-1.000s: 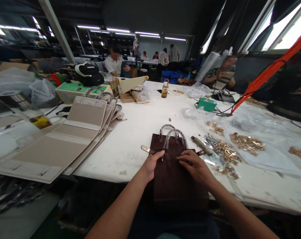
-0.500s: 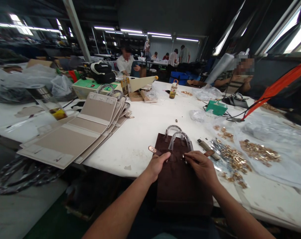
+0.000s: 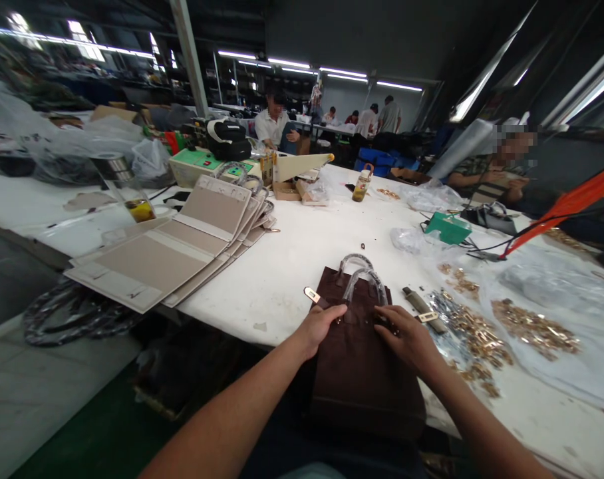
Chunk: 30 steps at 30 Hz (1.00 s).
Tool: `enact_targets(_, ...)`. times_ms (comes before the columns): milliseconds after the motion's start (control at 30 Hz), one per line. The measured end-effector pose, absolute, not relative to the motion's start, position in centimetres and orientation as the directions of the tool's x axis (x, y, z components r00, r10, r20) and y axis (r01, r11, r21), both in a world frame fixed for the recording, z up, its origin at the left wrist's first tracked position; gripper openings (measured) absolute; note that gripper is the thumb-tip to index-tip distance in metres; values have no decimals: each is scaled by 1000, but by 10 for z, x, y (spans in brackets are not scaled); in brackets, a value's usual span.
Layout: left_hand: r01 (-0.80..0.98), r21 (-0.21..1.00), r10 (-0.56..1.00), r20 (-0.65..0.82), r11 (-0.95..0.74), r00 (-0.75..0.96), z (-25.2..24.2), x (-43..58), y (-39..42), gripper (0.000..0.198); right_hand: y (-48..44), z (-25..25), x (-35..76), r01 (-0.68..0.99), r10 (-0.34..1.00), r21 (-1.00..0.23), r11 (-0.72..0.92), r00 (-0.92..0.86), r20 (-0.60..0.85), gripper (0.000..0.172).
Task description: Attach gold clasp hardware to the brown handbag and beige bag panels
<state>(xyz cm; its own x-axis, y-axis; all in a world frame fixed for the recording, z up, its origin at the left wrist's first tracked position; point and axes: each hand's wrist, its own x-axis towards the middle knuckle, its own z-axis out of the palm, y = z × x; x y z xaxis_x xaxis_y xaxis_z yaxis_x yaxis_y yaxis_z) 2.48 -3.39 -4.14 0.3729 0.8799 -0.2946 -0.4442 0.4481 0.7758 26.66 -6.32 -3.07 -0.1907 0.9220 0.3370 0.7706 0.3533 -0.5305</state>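
A dark brown handbag (image 3: 359,359) with two clear-wrapped handles (image 3: 362,276) lies flat over the near edge of the white table (image 3: 292,273). My left hand (image 3: 319,326) presses on its upper left part, fingers curled around the flap, near a brown strap with a gold tip (image 3: 312,295). My right hand (image 3: 406,336) rests on the upper right part, fingertips pinching at the small metal hardware on the flap. What the fingertips hold is too small to make out.
Beige bag panels (image 3: 182,239) are fanned out at left. Gold metal fittings (image 3: 481,332) lie on plastic at right, beside a small tool (image 3: 424,309). A green box (image 3: 446,226), a bottle (image 3: 362,184) and a green machine (image 3: 202,166) stand farther back. Other people sit at the far tables.
My view has swung left and tilted, so everything shifts right in the picture. Both hands stay on the bag's top; the right hand's fingers have crept slightly along the flap.
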Motion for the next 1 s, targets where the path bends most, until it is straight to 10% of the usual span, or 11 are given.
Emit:
enact_targets(400,-477,742,865,-282,471,416,-43,23,-36,40,-66,-11,267,632,987,-758,159,-77,143,27)
enact_targets(1000,-466,727,857,-350,504,379,-38,24,-37,38,-61,-22,257,639,877,-602,479,-323,355,18)
